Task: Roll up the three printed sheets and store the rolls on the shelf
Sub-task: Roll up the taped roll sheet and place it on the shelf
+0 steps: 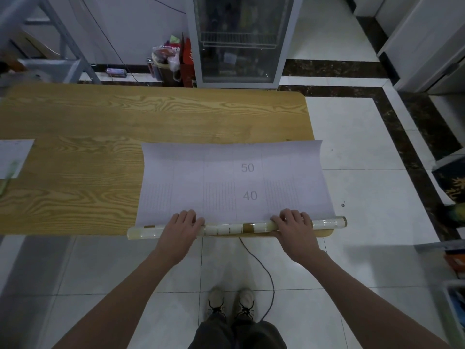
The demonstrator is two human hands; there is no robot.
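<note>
- At the near edge of the wooden desk (100,117), your left hand (180,229) and right hand (297,226) both rest on the rolled end of a printed sheet (221,172).
- The roll (226,229) lies along the desk's front edge, glossy, with cream segments and brown patches showing. Its left end sticks out past your left hand, and its right end reaches beyond the desk's corner.
- Your left fingers (187,215) curl over the top of the roll. Your right fingers (284,216) do the same, so each hand grips the roll, with a stretch of it bare between them.
- The unrolled part of the sheet lies on the desk away from you, printed with "50" and "40" and blocks of fine vertical lines. Its right side overhangs the desk's edge.
- A second sheet (13,157) lies flat at the far left of the desk, well apart from the first.
- A grey metal shelf (50,68) stands beyond the desk at upper left, with a glass-door cabinet (241,41) further right.
- A dark cable (266,270) trails across the tiled floor beside your shoes (216,301).
</note>
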